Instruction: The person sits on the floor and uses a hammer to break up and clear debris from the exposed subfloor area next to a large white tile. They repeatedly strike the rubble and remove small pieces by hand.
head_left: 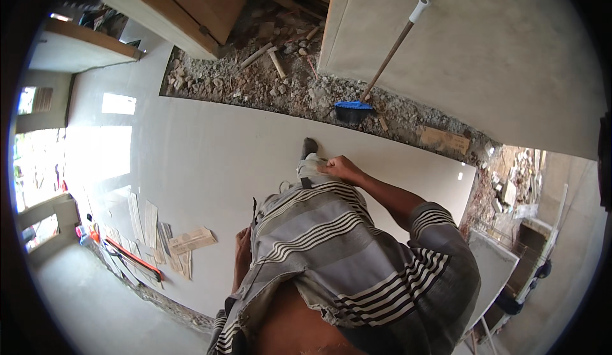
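My right hand (343, 169) is closed, its fingers curled against my pale trouser leg (310, 167); whether it holds anything is hidden. Down at my left side, my left hand (243, 246) hangs next to the hem of my striped grey shirt (319, 227). Its fingers are partly hidden. One dark shoe (310, 146) shows on the smooth light floor (210, 144) ahead of me.
A blue-and-black broom (354, 107) leans on the wall beyond a rubble strip (280, 93). Plank offcuts (191, 240) and a long orange-red tool (134, 259) lie at left. A cardboard piece (444, 140) lies by the wall; a pale panel (494, 269) stands at right.
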{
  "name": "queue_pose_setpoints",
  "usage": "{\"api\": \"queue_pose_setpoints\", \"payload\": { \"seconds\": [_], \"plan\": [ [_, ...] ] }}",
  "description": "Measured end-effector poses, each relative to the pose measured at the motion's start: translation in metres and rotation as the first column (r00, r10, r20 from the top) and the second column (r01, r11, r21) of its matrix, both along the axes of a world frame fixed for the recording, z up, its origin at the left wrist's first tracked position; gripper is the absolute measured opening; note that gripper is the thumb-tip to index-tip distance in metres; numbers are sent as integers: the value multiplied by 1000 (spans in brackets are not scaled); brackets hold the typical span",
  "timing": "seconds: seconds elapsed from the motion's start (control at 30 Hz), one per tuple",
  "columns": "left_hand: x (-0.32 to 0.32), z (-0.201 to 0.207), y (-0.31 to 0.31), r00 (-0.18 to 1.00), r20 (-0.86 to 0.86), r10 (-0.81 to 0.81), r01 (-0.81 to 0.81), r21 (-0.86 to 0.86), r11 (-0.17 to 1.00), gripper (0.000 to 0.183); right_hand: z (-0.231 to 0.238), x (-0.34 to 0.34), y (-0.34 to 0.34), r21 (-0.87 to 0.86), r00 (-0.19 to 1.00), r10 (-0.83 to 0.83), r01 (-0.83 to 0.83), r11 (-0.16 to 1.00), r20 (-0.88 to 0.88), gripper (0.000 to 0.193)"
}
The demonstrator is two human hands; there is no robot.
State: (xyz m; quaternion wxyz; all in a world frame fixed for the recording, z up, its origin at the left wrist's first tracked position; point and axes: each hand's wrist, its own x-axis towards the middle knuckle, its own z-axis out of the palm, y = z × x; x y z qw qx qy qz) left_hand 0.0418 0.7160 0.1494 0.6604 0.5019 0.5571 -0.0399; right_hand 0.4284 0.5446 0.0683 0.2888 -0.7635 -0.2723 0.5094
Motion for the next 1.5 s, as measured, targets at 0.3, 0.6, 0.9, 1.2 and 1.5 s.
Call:
{"api": "queue_pose_setpoints", "payload": {
  "seconds": [0.3, 0.6, 0.9, 1.2, 1.5],
  "plan": [
    [42, 16, 91, 996, -63, -59, 61, 29, 998, 45, 1, 193, 28, -87, 682, -512, 640, 763, 522, 92],
    [70, -37, 235, 992, 16, -126, 127, -28, 992, 46, 27, 391, 42, 276, 371, -836, 822, 498, 403, 76],
    [27, -105, 339, 988, 154, -17, 44, -174, 984, 49, 68, 275, 152, 47, 491, -418, 604, 796, 764, 37],
    [70, -79, 377, 971, 138, -197, 196, 15, 980, 47, 240, 250, 403, 377, 659, -245, -63, 924, 711, 22],
    [77, -54, 335, 943, 220, -250, 56, 636, 770, 51, 230, 315, 626, 487, 675, -115, -394, 779, 729, 24]
  ]
}}
